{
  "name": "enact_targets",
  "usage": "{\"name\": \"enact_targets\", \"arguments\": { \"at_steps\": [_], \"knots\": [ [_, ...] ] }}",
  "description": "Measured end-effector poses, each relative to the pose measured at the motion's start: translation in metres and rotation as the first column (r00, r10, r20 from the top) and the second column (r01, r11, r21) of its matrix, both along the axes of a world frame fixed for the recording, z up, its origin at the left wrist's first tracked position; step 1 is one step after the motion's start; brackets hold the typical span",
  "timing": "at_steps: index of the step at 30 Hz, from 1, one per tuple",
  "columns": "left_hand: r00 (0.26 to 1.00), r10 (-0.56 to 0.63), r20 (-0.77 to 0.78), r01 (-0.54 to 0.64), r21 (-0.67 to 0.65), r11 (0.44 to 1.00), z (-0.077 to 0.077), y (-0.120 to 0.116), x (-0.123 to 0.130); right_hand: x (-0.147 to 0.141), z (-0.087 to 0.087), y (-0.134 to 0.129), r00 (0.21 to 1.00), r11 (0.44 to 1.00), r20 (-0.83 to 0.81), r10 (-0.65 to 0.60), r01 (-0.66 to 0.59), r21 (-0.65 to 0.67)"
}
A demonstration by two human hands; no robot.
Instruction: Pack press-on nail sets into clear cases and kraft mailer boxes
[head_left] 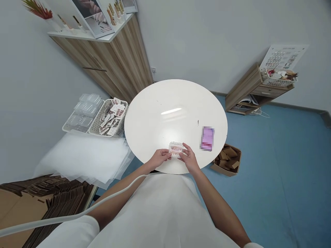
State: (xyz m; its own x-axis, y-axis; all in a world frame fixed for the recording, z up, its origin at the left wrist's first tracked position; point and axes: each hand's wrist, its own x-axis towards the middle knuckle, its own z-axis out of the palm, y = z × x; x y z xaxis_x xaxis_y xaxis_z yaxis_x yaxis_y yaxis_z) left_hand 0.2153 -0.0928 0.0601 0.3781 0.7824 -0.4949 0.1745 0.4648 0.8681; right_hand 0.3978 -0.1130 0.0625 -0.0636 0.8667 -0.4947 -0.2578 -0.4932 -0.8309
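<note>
A small clear plastic box (176, 149) with a pinkish card or pieces inside is held over the near edge of the round white table (170, 96). My left hand (159, 158) grips its left side, thumb at the lower corner. On the right side, my right hand (189, 157) closes its thumb and fingers round the box's edge. Right of my hands, a purple blurred item (207, 138) lies on the table.
Left of the table stand a white basket of small cards (120, 125), clear plastic boxes (88, 108) and white foam sheets (85, 156). A carton of brown pieces (224, 169) sits on the floor at right. A white cable (113, 196) crosses my left arm.
</note>
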Motion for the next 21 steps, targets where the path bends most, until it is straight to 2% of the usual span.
{"name": "enact_targets", "arguments": {
  "at_steps": [7,11,16,21],
  "knots": [
    [1.0,0.006,-0.019,-0.005,0.027,1.0,-0.006,0.004,-0.015,-0.014,-0.005,0.008,0.994,1.0,0.103,0.019,-0.019,-0.001],
    [0.998,0.037,-0.05,-0.033,0.069,0.997,-0.013,0.008,-0.031,-0.033,-0.005,0.014,0.988,0.999,0.149,0.027,-0.031,0.021],
    [0.986,0.115,-0.12,-0.106,0.077,0.991,-0.017,0.012,-0.066,-0.075,-0.009,0.018,0.985,0.999,0.17,-0.03,0.032,-0.008],
    [0.979,0.186,-0.086,-0.173,0.131,0.976,-0.022,0.019,-0.109,-0.126,-0.019,0.03,0.977,0.999,0.213,-0.027,0.036,-0.037]
  ]
}}
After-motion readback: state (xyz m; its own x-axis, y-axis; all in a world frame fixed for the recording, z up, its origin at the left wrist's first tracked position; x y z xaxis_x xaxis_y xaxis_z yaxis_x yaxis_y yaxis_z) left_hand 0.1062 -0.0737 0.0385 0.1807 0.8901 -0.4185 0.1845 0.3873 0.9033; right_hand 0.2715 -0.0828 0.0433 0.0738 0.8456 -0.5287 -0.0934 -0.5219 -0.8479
